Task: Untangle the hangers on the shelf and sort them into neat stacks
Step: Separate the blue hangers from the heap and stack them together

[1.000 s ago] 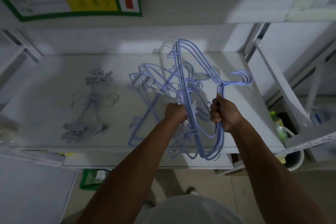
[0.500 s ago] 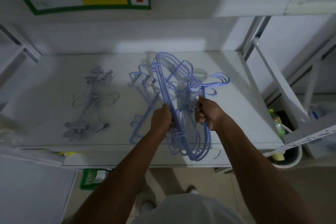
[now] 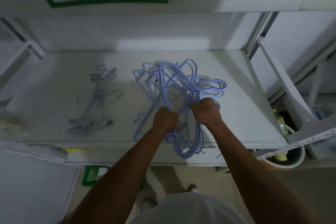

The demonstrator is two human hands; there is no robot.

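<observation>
Your left hand and right hand both curl round the tangled blue hangers, their hooks just beyond your right fingers.

Bare shelf lies right of the blue hanger tangle, out to the slanted brace at the shelf's right end. We note a narrower bare strip between the tangle and the grey clip hangers. Tangle loops overhang the front edge, blocking approach there.
</observation>
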